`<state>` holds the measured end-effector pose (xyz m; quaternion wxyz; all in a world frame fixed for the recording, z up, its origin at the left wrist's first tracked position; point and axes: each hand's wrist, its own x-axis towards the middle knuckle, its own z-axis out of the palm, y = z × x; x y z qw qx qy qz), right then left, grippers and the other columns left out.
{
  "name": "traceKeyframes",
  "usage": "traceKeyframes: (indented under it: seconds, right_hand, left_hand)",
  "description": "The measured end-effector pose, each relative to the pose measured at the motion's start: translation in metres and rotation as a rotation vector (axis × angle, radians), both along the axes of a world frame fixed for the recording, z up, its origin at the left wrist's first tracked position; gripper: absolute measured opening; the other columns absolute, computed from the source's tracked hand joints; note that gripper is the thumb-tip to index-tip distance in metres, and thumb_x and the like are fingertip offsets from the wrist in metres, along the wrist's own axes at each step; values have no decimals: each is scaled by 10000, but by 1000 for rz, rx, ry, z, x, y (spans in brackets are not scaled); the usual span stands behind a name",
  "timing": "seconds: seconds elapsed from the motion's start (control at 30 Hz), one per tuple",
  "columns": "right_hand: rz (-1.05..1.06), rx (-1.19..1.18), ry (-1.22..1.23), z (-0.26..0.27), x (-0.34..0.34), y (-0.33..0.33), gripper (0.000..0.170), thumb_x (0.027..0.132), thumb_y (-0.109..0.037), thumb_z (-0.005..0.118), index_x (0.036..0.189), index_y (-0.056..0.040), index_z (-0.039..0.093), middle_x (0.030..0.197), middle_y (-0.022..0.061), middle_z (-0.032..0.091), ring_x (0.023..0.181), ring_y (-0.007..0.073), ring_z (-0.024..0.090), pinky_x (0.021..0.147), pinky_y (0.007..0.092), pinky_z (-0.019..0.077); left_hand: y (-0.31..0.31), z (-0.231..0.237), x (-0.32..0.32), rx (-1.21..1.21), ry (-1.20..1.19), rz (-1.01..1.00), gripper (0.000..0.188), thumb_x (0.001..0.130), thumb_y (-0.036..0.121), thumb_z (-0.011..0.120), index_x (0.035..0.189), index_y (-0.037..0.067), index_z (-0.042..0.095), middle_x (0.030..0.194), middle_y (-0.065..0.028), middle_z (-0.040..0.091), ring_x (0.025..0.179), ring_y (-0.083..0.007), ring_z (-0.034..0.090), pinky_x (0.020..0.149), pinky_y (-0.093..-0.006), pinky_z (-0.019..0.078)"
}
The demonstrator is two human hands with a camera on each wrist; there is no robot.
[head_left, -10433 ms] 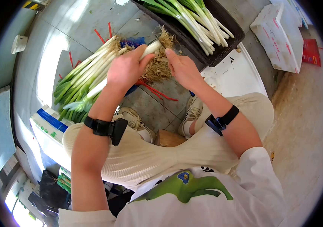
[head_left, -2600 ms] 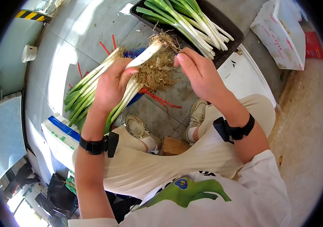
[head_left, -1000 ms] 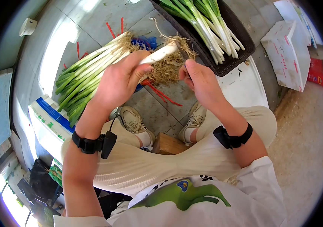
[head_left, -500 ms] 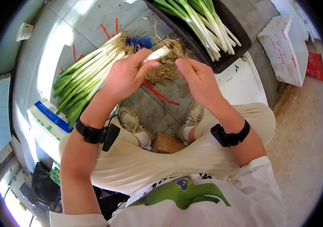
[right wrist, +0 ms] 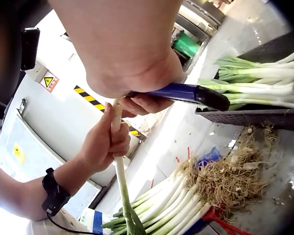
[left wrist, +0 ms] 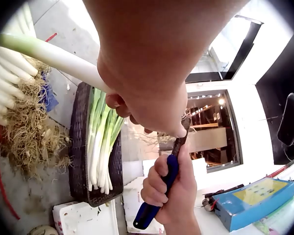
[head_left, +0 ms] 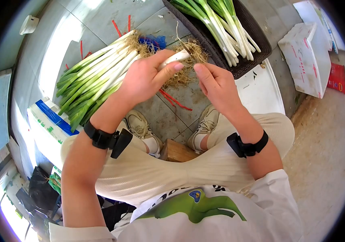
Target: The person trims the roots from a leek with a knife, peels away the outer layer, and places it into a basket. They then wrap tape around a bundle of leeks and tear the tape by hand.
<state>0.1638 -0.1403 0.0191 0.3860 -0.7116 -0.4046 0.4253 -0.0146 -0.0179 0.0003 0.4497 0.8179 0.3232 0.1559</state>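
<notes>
My left hand (head_left: 146, 78) grips a green onion (left wrist: 63, 61) by its white shank, its green end trailing back past the wrist. Curled fingers of my right hand (head_left: 219, 86) hold a knife (right wrist: 183, 93) by its blue and black handle. The short dark blade (head_left: 186, 49) lies at the onion's root end, close to the left thumb. Below the left forearm, a bunch of green onions (head_left: 96, 72) with roots on lies on the floor. A heap of roots (right wrist: 232, 178) lies at the bunch's root end, beneath the hands.
A dark basket (head_left: 264, 42) at the upper right holds several onions with bare white ends. Beside it are a white surface (head_left: 263, 86) and a white foam box (head_left: 305, 60). Red ties (head_left: 172, 99) and blue plastic (head_left: 154, 41) lie around the bunch. A wooden block (head_left: 177, 151) stands between the shoes.
Over the last second the left hand has moved right, closer to the right hand. The blade has shifted from below the onion to across its root end.
</notes>
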Motion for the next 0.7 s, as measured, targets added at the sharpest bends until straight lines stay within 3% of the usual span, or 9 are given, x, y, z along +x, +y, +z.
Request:
traceKeyframes:
  seconds: [0.27,0.43,0.7]
  right_hand:
    - [-22,28,38,-10,0,1,518,1000,-437,545,779,29,588,569,69,439,562,155,384,530,349,355]
    - [-25,11,61,-14,3,0,525,1005,-444,533,778,27,577,573,52,429,569,143,380,531,344,348]
    - [13,4,141,-19,7,-2,527,1000,-460,537,769,12,564,589,22,418,579,126,374,533,322,333]
  left_hand:
    - [1,-7,3,55,66,4,394,941,486,617,1028,106,672,648,-119,618,585,-317,609,548,-396,474]
    - [-1,-16,3,208,-68,16,329,918,422,670,959,96,670,632,-103,609,541,-299,590,501,-382,461]
    - [6,-19,0,389,-58,-49,312,899,399,692,891,91,643,606,-90,572,527,-288,574,486,-377,448]
